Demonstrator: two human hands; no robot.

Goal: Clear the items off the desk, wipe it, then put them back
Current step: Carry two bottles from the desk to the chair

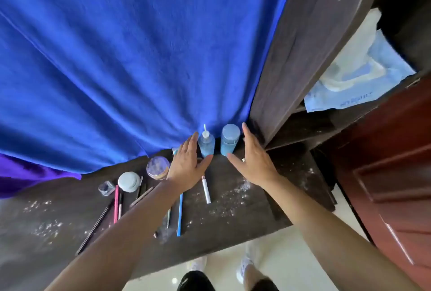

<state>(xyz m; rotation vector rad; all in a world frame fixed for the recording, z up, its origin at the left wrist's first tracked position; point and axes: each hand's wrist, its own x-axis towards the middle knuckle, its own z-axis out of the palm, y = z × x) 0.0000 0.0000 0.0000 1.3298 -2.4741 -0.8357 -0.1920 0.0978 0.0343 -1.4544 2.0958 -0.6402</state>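
Two pale blue bottles stand at the back of the dark desk (233, 216): a pump bottle (206, 143) on the left and a capped bottle (229, 140) on the right. My left hand (189, 164) reaches beside the pump bottle with straight fingers, thumb near its base. My right hand (253, 162) is spread just right of the capped bottle, thumb pointing at its base. Neither hand holds anything. A white tube (206, 189) lies between my wrists, and a blue pen (179, 215) lies by my left forearm.
A clear jar (158, 167), a round pale lid (129, 181), a small clear box (106, 188), a pink pen (116, 204) and thin pencils lie on the left. White dust speckles the desk. A blue curtain (128, 57) hangs behind; a dark cabinet (303, 57) and door (396, 162) stand to the right.
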